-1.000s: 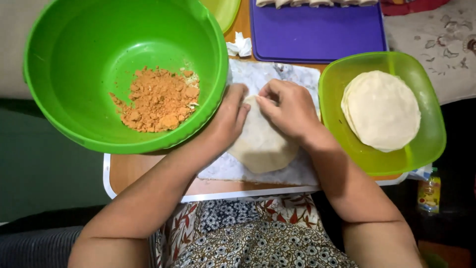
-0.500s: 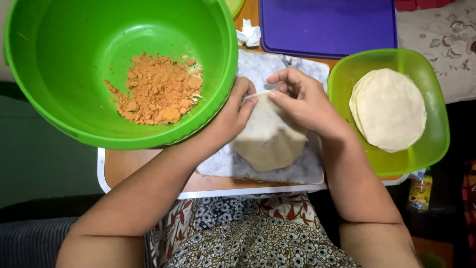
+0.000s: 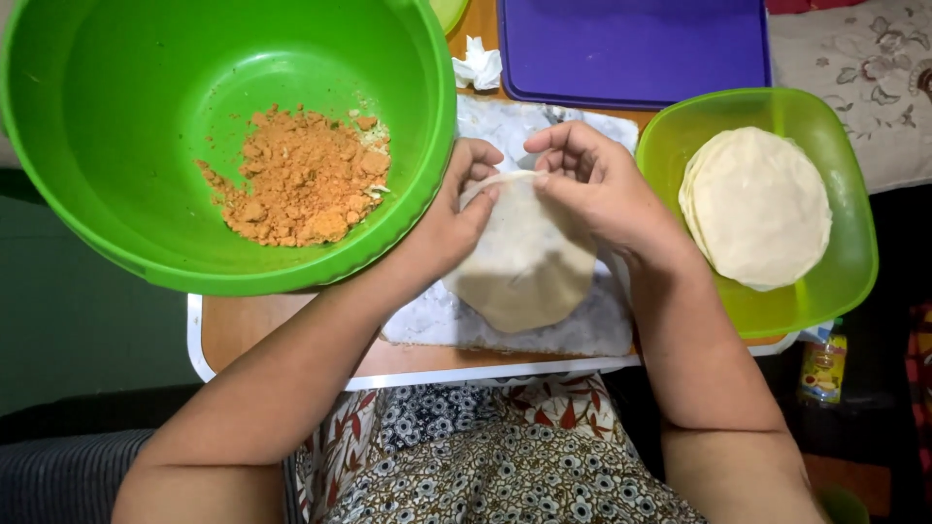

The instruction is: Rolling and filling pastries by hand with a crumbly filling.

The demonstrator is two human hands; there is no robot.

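Both hands, the left hand (image 3: 449, 228) and the right hand (image 3: 600, 189), are pinching the far edge of a round dough wrapper (image 3: 524, 262), lifting it off the floured board (image 3: 544, 325) right of the big green bowl (image 3: 146, 247) holding orange filling (image 3: 301, 180). The step in hand looks like separating one wrapper; next it needs filling.

Bright, even overhead light; soft shadows; sharp focus; slight edge distortion.
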